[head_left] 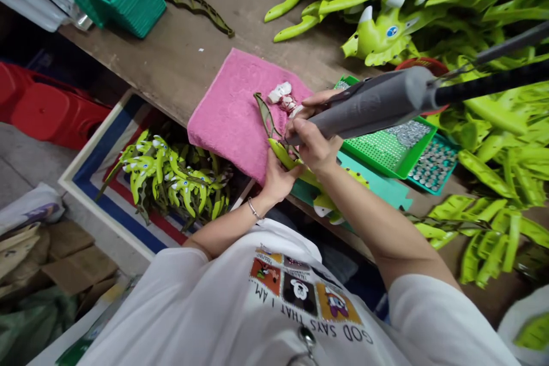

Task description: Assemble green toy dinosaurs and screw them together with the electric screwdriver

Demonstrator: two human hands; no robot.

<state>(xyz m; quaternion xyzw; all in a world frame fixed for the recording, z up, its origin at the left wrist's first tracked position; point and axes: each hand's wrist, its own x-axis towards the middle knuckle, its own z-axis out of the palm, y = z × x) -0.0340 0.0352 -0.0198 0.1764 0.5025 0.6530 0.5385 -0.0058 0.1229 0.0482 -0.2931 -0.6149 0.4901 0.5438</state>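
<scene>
Two grips | left fingers (279, 176) clenched on lime plastic dinosaur piece (281, 154) | right fingers (302, 132) clenched around gray handheld gun (364, 114)

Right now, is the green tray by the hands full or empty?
Partly full: the green tray holds a heap of silver studs at one end, with bare mesh showing beside it.
</scene>
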